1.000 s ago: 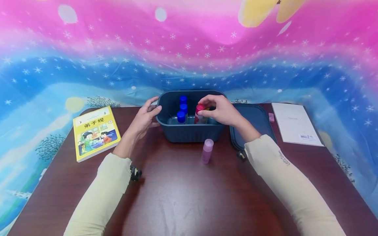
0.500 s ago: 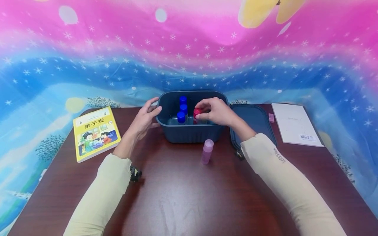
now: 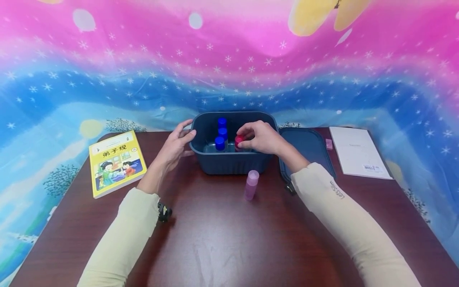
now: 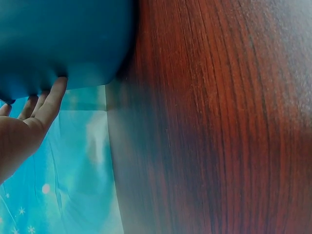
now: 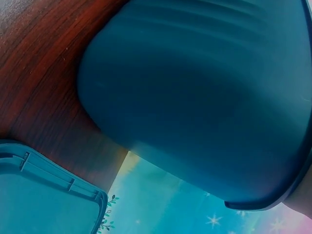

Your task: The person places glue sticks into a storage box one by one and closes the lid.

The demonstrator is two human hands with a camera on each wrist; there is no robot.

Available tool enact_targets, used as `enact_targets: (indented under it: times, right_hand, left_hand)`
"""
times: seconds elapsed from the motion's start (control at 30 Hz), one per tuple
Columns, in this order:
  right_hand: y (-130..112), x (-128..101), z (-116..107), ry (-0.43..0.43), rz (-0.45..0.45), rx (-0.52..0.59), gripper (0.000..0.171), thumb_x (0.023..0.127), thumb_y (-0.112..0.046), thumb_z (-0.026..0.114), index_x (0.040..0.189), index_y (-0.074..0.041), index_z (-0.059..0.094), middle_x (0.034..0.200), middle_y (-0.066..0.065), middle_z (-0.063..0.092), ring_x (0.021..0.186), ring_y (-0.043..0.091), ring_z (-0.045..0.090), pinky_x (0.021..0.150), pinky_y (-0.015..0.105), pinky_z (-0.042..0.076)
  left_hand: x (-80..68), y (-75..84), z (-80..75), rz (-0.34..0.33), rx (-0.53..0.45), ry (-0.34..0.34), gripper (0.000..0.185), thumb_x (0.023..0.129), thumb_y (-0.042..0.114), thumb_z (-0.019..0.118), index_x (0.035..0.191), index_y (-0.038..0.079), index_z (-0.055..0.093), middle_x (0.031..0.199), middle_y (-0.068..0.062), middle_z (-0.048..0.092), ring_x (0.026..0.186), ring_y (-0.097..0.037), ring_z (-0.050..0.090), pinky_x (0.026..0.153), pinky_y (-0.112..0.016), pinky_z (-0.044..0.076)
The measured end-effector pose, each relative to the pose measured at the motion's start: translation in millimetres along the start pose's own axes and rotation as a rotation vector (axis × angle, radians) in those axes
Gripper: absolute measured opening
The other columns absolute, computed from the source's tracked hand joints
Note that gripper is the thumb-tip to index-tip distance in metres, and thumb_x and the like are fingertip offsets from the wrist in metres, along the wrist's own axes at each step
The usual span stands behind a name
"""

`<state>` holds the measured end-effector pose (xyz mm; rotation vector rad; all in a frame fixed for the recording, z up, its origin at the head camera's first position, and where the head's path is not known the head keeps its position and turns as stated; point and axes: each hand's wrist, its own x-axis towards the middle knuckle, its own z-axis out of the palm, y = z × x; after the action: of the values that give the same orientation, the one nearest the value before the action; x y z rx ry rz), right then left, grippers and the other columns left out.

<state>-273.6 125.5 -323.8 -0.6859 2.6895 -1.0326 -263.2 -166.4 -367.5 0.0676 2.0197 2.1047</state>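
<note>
- While the dark bin [image 3: 233, 164] stands against the left hand [image 3: 175, 146], that hand's nearly straight fingers press its outer end wall.
- The right hand [image 3: 261, 137], the nearer one, dips inside, thumb and forefinger pinching the red-capped bottle [image 3: 238, 140].
- A pink bottle [image 3: 252, 185] stands upright outside, on the person's side of those fingertips.
- Held right at them, the red-capped bottle is inside the bin; its long axis seems upright, its lower part hidden.
- Three blue caps [image 3: 220, 142] sit just left of the pinch.

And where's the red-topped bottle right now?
In the head view, the red-topped bottle is inside the dark bin, toward its front and to the right of the three blue-topped bottles, with the right hand pinching its top.
</note>
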Motion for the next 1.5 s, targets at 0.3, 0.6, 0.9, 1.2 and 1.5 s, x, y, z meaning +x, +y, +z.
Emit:
enact_targets:
  times: [0.3,0.6,0.9,1.2,1.5]
  right_hand:
    - [3,-11,-7,0.053,-0.058,0.098,0.036,0.094,-0.014,0.074,0.127,-0.001,0.066,0.123,0.016,0.067,0.114,0.027,0.064,0.096,0.045,0.052]
    - [4,-33,-15,0.126,-0.196,0.235,0.038,0.093,-0.013,0.076,0.128,-0.002,0.065,0.122,0.013,0.067,0.113,0.029,0.063,0.095,0.041,0.053]
    - [8,-58,-15,0.021,-0.333,0.408,0.037,0.092,-0.005,0.074,0.127,0.000,0.066,0.121,0.016,0.067,0.111,0.039,0.064,0.090,0.031,0.056]
    - [12,-71,-8,-0.225,-0.324,0.472,0.038,0.092,-0.003,0.074,0.128,0.000,0.065,0.127,0.015,0.067,0.119,0.045,0.061,0.096,0.037,0.054]
    - [22,-73,5,-0.369,-0.271,0.404,0.041,0.094,-0.012,0.074,0.133,-0.005,0.065,0.134,0.020,0.062,0.120,0.027,0.064,0.099,0.037,0.052]
  left_hand:
    - [-0.4,-1.5,0.7,-0.004,0.002,0.009,0.059,0.108,0.025,0.050,0.162,0.021,0.025,0.159,-0.017,0.032,0.142,-0.038,0.038,0.106,-0.062,0.041]
    - [-0.9,-1.2,2.5,0.010,0.012,0.012,0.060,0.108,0.027,0.051,0.162,0.021,0.025,0.159,-0.017,0.032,0.143,-0.039,0.038,0.105,-0.063,0.042]
    - [0.0,-0.9,2.1,0.012,0.016,0.018,0.059,0.108,0.026,0.051,0.161,0.021,0.026,0.158,-0.017,0.033,0.142,-0.039,0.039,0.104,-0.064,0.042]
    - [-0.5,-1.2,2.1,0.009,0.013,0.023,0.059,0.108,0.026,0.051,0.161,0.021,0.025,0.158,-0.017,0.033,0.142,-0.038,0.039,0.104,-0.064,0.042]
    - [-0.1,-1.5,1.6,0.015,0.009,0.020,0.060,0.108,0.027,0.051,0.161,0.020,0.025,0.158,-0.018,0.033,0.142,-0.038,0.039,0.103,-0.064,0.043]
